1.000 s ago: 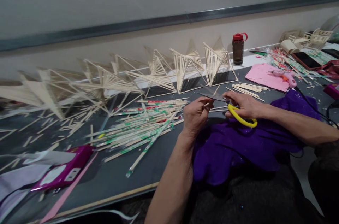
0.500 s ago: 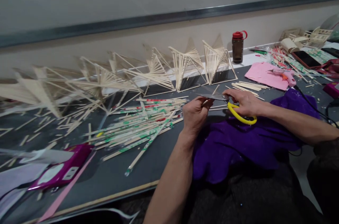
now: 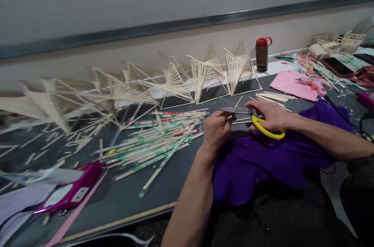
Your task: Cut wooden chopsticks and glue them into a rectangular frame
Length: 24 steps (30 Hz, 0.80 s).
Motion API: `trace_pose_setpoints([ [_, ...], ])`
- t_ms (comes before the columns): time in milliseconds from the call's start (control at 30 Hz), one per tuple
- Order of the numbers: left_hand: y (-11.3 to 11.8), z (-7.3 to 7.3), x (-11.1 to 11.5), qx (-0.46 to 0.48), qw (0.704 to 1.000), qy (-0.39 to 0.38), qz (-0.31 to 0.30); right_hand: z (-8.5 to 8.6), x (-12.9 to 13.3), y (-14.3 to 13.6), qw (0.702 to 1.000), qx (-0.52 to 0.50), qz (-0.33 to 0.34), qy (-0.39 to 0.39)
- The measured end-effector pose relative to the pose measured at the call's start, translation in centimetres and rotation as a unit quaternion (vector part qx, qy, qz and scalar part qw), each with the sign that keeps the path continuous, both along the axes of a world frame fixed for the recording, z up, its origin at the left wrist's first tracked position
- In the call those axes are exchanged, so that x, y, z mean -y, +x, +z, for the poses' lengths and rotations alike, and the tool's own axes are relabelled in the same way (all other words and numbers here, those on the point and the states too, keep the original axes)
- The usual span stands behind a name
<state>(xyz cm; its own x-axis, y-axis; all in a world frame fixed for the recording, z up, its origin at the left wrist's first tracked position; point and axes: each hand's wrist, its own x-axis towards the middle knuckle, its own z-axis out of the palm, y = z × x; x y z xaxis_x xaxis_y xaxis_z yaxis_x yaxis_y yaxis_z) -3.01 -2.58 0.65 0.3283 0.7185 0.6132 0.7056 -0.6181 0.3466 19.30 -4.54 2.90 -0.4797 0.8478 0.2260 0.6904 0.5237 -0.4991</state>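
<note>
At the near edge of a dark counter (image 3: 172, 184), a worker's left hand (image 3: 215, 129) pinches a thin wooden stick (image 3: 239, 102), its fingers closed, while the right hand (image 3: 270, 114) has its fingers curled around yellow-handled scissors (image 3: 271, 134) above a purple cloth (image 3: 260, 161). Little differs from the earlier frame: the hands keep their places, and the blades appear slightly more level beside the stick. No finished cut is visible, suggesting the stick remains whole; how far the blades are open, an onlooker cannot tell. Wrapped chopsticks (image 3: 163, 138) lie to the left, bare sticks (image 3: 274, 98) just beyond the right hand, and fan-like stick frames (image 3: 206, 73) line the far side.
</note>
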Motion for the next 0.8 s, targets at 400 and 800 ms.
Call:
trace_pose_setpoints([
  [400, 0.15, 0.18, 0.19, 0.023, 0.999, 0.019, 0.015, 0.06, -0.11, 0.17, 1.000, -0.009, 0.005, 0.007],
  [800, 0.10, 0.44, 0.35, 0.055, 0.996, 0.067, 0.023, -0.16, -0.06, -0.01, 0.999, -0.007, -0.001, 0.038],
])
